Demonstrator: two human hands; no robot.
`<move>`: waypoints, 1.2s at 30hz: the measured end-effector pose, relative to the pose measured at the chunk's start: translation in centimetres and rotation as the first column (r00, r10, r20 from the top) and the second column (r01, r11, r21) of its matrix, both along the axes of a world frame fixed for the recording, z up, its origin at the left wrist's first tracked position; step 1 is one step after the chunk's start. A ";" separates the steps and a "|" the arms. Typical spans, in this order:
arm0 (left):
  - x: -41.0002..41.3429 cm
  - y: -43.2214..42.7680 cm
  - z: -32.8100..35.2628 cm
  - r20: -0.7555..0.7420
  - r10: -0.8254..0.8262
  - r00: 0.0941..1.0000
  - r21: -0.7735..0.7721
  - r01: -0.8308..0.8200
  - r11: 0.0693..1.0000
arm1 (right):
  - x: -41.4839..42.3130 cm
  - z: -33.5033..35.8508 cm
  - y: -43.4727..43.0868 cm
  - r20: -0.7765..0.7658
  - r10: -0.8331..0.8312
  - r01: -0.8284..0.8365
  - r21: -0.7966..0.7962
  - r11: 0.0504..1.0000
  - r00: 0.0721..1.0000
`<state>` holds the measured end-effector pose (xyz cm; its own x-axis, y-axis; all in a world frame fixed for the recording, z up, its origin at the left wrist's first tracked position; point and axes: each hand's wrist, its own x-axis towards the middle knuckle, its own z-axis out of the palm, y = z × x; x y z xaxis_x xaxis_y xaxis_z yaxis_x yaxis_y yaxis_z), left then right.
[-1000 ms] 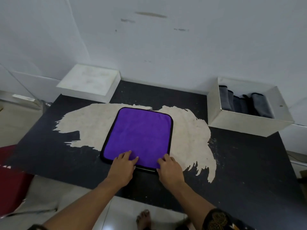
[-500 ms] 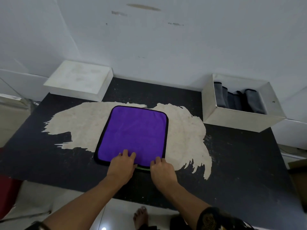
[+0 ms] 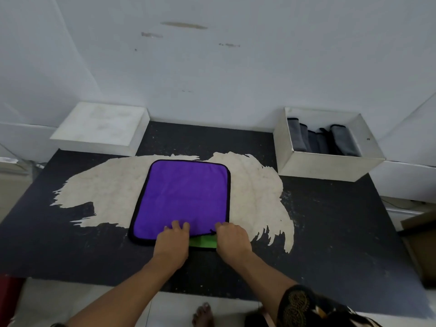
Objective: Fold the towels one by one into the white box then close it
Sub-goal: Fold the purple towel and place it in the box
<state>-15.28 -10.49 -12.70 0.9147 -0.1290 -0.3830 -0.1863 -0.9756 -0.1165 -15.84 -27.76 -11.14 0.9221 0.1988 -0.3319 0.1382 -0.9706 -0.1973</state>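
Observation:
A purple towel [image 3: 186, 197] with a black border lies flat in the middle of the black table [image 3: 330, 232]. Both hands grip its near edge: my left hand [image 3: 173, 241] near the middle, my right hand [image 3: 232, 238] at the near right corner. Between them the edge is lifted a little and a green surface [image 3: 204, 241] shows underneath. The open white box [image 3: 328, 165] stands at the far right with several rolled grey towels [image 3: 323, 140] inside. A flat white lid [image 3: 101, 127] rests at the far left.
A worn pale patch [image 3: 106, 187] covers the table's middle. A white wall rises behind the table. A brown cardboard piece [image 3: 422, 244] sits past the table's right edge. My bare foot [image 3: 204, 315] stands on the tiled floor below the near edge.
Both hands have curled onto the towel's near edge and raised it slightly, exposing the green layer between them. The camera has shifted; the towel itself stays in place.

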 end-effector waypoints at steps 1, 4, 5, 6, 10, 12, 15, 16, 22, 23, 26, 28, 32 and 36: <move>0.1 0.1 0.2 0.004 -0.003 1.000 0.021 0.003 1.000 | -0.1 0.0 -0.1 -0.004 0.001 -0.001 -0.001 1.000 1.000; 0.6 0.9 0.5 0.033 -0.001 0.999 0.049 -0.001 0.999 | -0.2 0.1 -0.4 -0.011 -0.015 0.015 0.013 1.000 1.000; 0.7 1.4 0.4 0.049 0.009 0.999 0.054 -0.012 0.998 | -0.2 0.2 -0.6 -0.015 -0.032 0.032 0.022 0.999 0.999; 0.8 2.0 0.3 0.068 0.024 0.997 0.061 -0.028 0.998 | -0.2 0.2 -0.8 -0.017 -0.050 0.051 0.033 0.998 0.999; 1.1 4.4 0.6 0.126 0.092 0.988 0.082 -0.103 0.991 | 0.0 0.6 -1.3 0.021 -0.115 0.114 0.055 0.992 0.993; 1.5 5.4 0.9 0.145 0.143 0.979 0.056 -0.152 0.987 | 0.3 1.0 -1.3 0.056 -0.174 0.169 0.086 0.982 0.983; 2.4 6.6 1.5 0.186 0.213 0.959 -0.017 -0.213 0.977 | 1.4 1.8 -1.2 0.118 -0.295 0.272 0.184 0.945 0.948; 2.7 7.0 1.6 0.209 0.237 0.949 -0.038 -0.234 0.972 | 1.8 2.1 -1.1 0.132 -0.325 0.294 0.211 0.932 0.936; 3.8 8.6 2.1 0.232 0.343 0.910 -0.094 -0.330 0.939 | 3.4 2.8 -0.9 0.101 -0.365 0.334 0.236 0.912 0.926; 3.7 8.7 2.2 0.200 0.370 0.907 -0.097 -0.357 0.929 | 3.5 2.7 -0.9 0.078 -0.365 0.338 0.239 0.910 0.928; 3.5 9.0 2.5 0.069 0.474 0.878 -0.171 -0.458 0.872 | 3.6 2.0 -0.7 -0.054 -0.461 0.445 0.383 0.810 0.886; 3.8 9.3 2.5 -0.044 0.513 0.857 -0.252 -0.507 0.824 | 3.7 2.1 -0.5 -0.271 -0.571 0.612 0.546 0.572 0.775; 4.6 9.4 2.9 -0.294 0.573 0.765 -0.471 -0.638 0.609 | 4.1 2.6 -0.5 -0.701 -0.485 0.796 0.604 -0.016 0.523; 5.7 9.0 3.4 -0.457 0.665 0.590 -0.708 -0.694 0.129 | 4.1 2.6 -0.7 -0.790 -0.408 0.790 0.572 -0.222 0.458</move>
